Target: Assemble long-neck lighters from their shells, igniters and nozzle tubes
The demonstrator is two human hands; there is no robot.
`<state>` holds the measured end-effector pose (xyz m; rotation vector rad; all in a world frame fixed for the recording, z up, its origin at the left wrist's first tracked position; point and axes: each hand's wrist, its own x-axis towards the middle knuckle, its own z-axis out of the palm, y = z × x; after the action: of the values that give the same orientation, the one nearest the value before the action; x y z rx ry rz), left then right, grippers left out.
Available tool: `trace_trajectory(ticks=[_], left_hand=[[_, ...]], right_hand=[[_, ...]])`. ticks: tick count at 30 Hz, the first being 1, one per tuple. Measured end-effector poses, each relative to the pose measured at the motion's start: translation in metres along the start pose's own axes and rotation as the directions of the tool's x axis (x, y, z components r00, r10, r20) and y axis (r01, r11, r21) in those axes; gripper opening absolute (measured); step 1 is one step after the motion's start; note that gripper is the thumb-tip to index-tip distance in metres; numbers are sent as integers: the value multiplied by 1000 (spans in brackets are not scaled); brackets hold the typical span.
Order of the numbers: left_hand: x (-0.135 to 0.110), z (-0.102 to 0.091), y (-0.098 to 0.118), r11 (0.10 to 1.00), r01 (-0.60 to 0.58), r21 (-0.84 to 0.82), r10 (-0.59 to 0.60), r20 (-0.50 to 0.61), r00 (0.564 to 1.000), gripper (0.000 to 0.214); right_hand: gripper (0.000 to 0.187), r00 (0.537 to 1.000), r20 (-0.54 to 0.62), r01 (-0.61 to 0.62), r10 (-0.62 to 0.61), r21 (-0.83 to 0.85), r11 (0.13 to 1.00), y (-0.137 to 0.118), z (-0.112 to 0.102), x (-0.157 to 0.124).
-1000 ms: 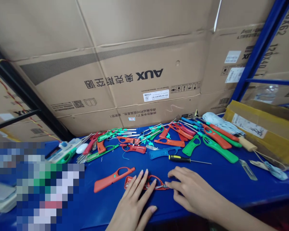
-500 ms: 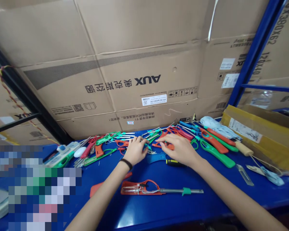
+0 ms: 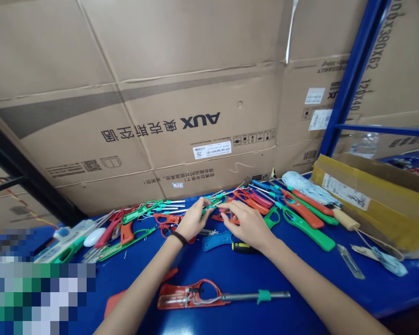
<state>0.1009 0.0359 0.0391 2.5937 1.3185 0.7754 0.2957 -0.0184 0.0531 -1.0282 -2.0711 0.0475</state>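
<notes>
Left hand (image 3: 192, 219) and right hand (image 3: 247, 223) had moved off the open red lighter (image 3: 209, 302) since the earliest frame and reached farther out over the tabletop (image 3: 230, 274), to the metal tubes with green clips (image 3: 216, 199). Those tubes lay just beyond and between the two sets of fingertips, their long axes slanting away toward the right; neither hand was clearly nearer. On each, the fingers were curled and thumb and forefinger turned inward, though whether either pinched a part could not be told. Behind the hands, on the wearer's side, the open lighter lay untouched, its long axis running crosswise. Just under the right hand sat the screwdriver (image 3: 242, 248), with the blue shell (image 3: 216, 241) between both hands, slightly nearer the wearer.
</notes>
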Motion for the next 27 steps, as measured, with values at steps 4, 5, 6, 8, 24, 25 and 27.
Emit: trace_trajectory(ticks=[4,5,6,8,24,25,27], left_hand=[[-30,-11,17,993,20,-120,-28,-72,997,11],[-42,-14,22,990,25,-137,-36,-76,996,11],[-54,-18,27,988,34,-154,-46,-73,996,11],[-79,-23,37,980,59,-188,-73,-66,995,14],[-177,-7,92,928,167,-333,-299,-398,867,27],[-177,-7,91,939,165,-302,-284,-410,867,25],[-177,-7,89,961,157,-226,-245,-441,864,25]], right_hand=[[35,992,109,48,-59,102,994,-6,2,-2],[34,987,147,43,-63,137,990,-9,3,-4],[31,981,181,30,-62,177,984,-13,5,-7],[23,967,247,-9,-62,278,961,-22,9,-12],[16,777,625,-469,-74,653,594,-57,14,-31],[17,770,633,-478,-75,652,589,-56,15,-31],[18,767,637,-471,-78,640,607,-56,15,-31]])
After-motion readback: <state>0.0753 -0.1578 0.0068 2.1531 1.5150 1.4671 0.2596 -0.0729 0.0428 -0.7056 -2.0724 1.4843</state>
